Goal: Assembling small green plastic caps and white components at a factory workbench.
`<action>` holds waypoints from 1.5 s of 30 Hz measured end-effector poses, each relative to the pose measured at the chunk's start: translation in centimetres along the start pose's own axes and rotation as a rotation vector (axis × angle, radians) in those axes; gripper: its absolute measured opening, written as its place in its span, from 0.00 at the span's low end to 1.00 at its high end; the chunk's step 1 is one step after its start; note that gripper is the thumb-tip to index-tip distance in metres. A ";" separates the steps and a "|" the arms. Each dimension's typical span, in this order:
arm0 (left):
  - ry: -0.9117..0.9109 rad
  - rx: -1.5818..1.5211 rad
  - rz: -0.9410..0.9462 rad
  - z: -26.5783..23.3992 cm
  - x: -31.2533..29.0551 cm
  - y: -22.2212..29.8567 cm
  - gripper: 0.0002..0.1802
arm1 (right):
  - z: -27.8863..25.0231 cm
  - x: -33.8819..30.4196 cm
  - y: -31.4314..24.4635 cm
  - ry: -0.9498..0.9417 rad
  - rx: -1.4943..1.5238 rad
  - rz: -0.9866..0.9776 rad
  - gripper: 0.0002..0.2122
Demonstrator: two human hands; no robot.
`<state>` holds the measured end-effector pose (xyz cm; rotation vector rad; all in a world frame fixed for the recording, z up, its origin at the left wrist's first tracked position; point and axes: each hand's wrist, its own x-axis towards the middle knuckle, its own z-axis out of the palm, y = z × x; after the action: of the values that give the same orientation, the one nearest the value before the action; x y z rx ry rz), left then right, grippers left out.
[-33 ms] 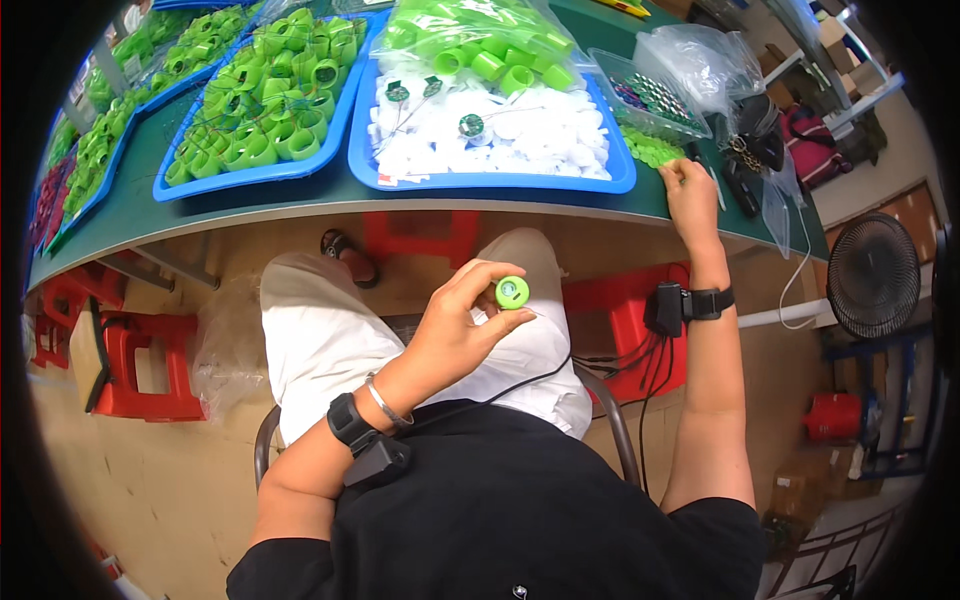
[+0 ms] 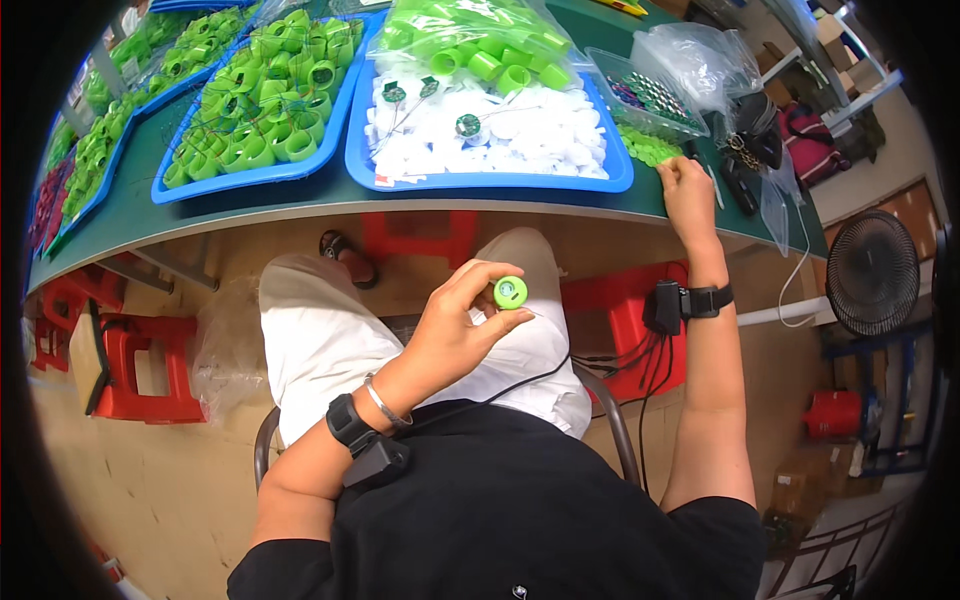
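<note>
Above my lap, my left hand point(image 2: 455, 318) pinches a short light-green plastic cylinder point(image 2: 510, 293) between thumb and fingers. Its round end faces up, showing a dark slot and a small pale-green spot. At the table's front edge on the right, my right hand point(image 2: 689, 195) has its fingertips pressed together beside a heap of small flat green pieces point(image 2: 648, 146). Whatever lies between those fingertips is too small to tell. Left of the heap stands a blue tray point(image 2: 490, 183) with many white plastic parts point(image 2: 545, 135), a few small green circuit boards point(image 2: 467, 125) and a bag of green cylinders point(image 2: 480, 50).
Another blue tray point(image 2: 240, 180) holds green cylinders with thin wires. A clear plastic box point(image 2: 690, 120) of small round parts sits behind the green heap. Black objects point(image 2: 740, 187) lie right of my right hand. A fan point(image 2: 873, 270) and red stools point(image 2: 150, 370) stand around.
</note>
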<state>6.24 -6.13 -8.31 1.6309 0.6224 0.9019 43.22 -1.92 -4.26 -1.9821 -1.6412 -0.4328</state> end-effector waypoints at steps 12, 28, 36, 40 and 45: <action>0.008 -0.019 -0.021 0.1 0.0 0.3 0.19 | -1.9 -2.0 -3.2 -0.163 0.980 0.373 0.09; -0.076 0.045 0.106 0.6 -0.2 -0.9 0.22 | -4.6 -9.7 -17.0 -0.626 0.776 -0.138 0.05; -0.189 -0.039 0.021 0.4 -0.1 -0.9 0.22 | -4.4 -9.7 -17.2 -0.771 0.877 -0.033 0.06; -0.195 -0.107 -0.050 0.4 -0.1 -0.9 0.21 | -3.9 -10.2 -17.3 -0.719 0.919 0.007 0.06; -0.178 -0.048 -0.043 0.1 0.1 -0.5 0.21 | -3.9 -10.6 -17.3 -0.685 1.098 0.088 0.06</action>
<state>6.40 -6.01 -8.83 1.6276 0.5065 0.7259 24.48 -10.58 -3.64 -1.3315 -1.5683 1.0822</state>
